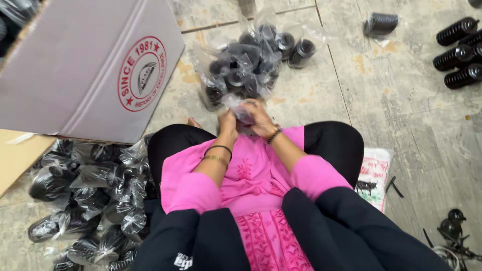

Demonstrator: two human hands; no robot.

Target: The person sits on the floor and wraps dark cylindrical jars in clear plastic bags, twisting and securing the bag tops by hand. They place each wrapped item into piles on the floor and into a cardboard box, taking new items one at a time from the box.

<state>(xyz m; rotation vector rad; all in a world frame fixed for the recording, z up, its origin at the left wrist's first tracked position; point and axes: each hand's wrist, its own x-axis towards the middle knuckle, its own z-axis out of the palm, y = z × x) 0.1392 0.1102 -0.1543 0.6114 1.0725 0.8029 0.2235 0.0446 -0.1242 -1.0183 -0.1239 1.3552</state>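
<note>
your left hand (228, 126) and right hand (258, 118) pinch one crinkly clear bag (242, 111) together; glossy bagged black ribbed parts (246, 62) crowd just ahead, bare stone floor (401, 100) rightward.

Single head-worn view, which looked steeply down from close above the seated person's lap; the left hand (228, 126) and right hand (257, 116) sat near frame centre (floor beyond them, knees beside).

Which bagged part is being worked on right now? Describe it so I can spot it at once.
Start at the pink tunic in the middle and follow both forearms forward. The left hand and right hand meet around one small clear bag holding a black part. Unlike the bagged pile just beyond, it is lifted off the floor.
</note>
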